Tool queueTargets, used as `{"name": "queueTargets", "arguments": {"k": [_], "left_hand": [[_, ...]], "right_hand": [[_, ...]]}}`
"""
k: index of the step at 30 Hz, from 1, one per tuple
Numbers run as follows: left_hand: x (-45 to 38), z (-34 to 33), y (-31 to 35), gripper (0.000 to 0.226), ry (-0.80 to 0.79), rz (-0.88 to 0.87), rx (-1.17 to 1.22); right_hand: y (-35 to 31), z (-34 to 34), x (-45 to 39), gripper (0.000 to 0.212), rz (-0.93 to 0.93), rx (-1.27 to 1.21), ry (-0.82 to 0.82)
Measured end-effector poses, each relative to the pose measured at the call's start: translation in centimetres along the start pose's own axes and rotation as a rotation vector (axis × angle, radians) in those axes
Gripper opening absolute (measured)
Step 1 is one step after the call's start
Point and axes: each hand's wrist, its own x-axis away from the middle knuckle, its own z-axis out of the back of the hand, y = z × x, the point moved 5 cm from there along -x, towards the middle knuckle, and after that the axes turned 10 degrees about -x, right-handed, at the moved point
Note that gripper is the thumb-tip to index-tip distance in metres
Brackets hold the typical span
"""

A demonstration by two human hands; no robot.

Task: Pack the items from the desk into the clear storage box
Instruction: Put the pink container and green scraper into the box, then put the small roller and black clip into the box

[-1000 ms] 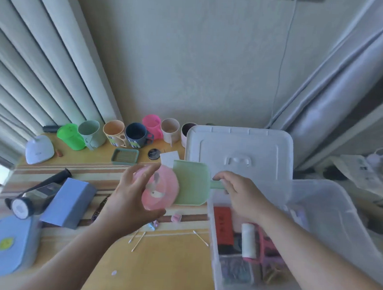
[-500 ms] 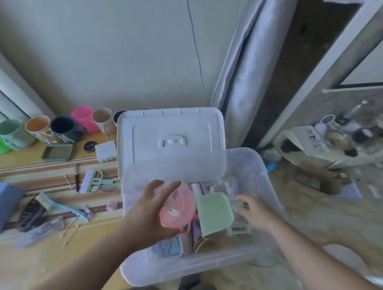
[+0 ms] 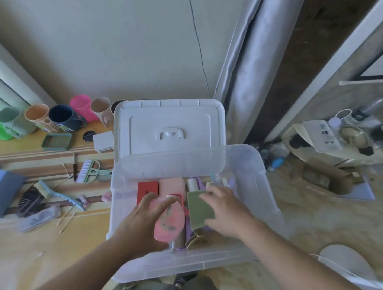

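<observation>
While both hands reach into the clear storage box (image 3: 262, 170), the left hand (image 3: 146, 222) at seven o'clock grips a pink oval item (image 3: 170, 221) and the right hand (image 3: 224, 211) at five o'clock holds a green flat scoop (image 3: 199, 209), fingers curled over each. Both look light, stiff plastic, best held by the edges. Farther off at ten o'clock, brushes (image 3: 57, 193) and cups (image 3: 61, 118) wait on the tabletop (image 3: 47, 248).

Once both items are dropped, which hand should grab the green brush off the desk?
Left, probably. The left hand is at the box's desk-side wall, nearest the green brush. The right hand would have to cross the box.
</observation>
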Motion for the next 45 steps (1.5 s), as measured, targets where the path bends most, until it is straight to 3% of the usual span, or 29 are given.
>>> {"name": "queueTargets", "arguments": {"k": [3,7,9,11,15,17,19,23,26,28,30,31,33,35,38,41,45], "left_hand": [[0.6,0.0,-0.8,0.131,-0.046,0.060,-0.074],[1.5,0.1,-1.2,0.133,-0.029,0.137,-0.165],[1.7,0.0,-0.8,0.131,-0.037,0.132,-0.362],[1.9,-0.5,-0.5,0.131,-0.172,0.121,-0.511],[1.5,-0.6,-1.6,0.133,-0.296,0.111,-0.586],[1.4,-0.7,-2.1,0.130,-0.341,0.096,-0.605],[1.4,-0.7,-2.4,0.121,-0.356,0.076,-0.640],[1.9,-0.3,-2.4,0.089,-0.319,0.031,-0.682],[2.4,0.7,-2.4,0.067,-0.153,-0.046,-0.552],[2.8,2.0,-2.9,0.046,0.111,-0.150,-0.400],[3.5,4.3,-4.7,0.023,0.412,-0.141,-0.187],[3.8,5.3,-6.3,0.015,0.517,-0.087,-0.110],[4.0,6.5,-10.6,0.008,0.608,0.080,-0.012],[4.2,6.2,-16.3,0.010,0.569,0.276,0.062],[4.9,4.6,-24.9,0.016,0.383,0.444,0.064],[6.1,3.4,-32.5,0.026,0.191,0.572,0.035],[7.1,3.7,-40.2,0.044,0.078,0.663,0.033]], "right_hand": [[-6.0,-2.0,-0.3,0.084,0.192,-0.120,-0.085],[-9.3,-5.5,-2.2,0.111,0.194,-0.275,-0.135],[-9.9,-6.4,-2.7,0.105,0.200,-0.250,-0.150],[-10.0,-6.9,-2.9,0.099,0.179,-0.127,-0.168],[-10.0,-7.3,-3.7,0.090,0.164,0.059,-0.185],[-10.3,-7.6,-4.2,0.098,0.194,0.123,-0.215],[-10.7,-8.2,-4.5,0.103,0.218,0.194,-0.226],[-11.0,-9.0,-4.5,0.089,0.262,0.233,-0.189],[-10.6,-8.6,-4.4,0.093,0.237,0.219,-0.200],[-10.4,-8.2,-4.3,0.095,0.210,0.202,-0.229],[-10.4,-7.5,-4.4,0.097,0.190,0.144,-0.241],[-10.8,-6.9,-4.6,0.089,0.201,0.071,-0.193],[-12.3,-4.7,-4.9,0.057,0.323,-0.039,0.079],[-15.0,-2.2,-5.3,0.039,0.445,-0.067,0.403],[-22.1,0.2,-7.7,0.033,0.562,-0.104,0.586],[-29.6,-0.7,-13.1,0.031,0.597,-0.112,0.537],[-34.4,-7.0,-22.8,0.021,0.305,-0.040,0.167]]}}
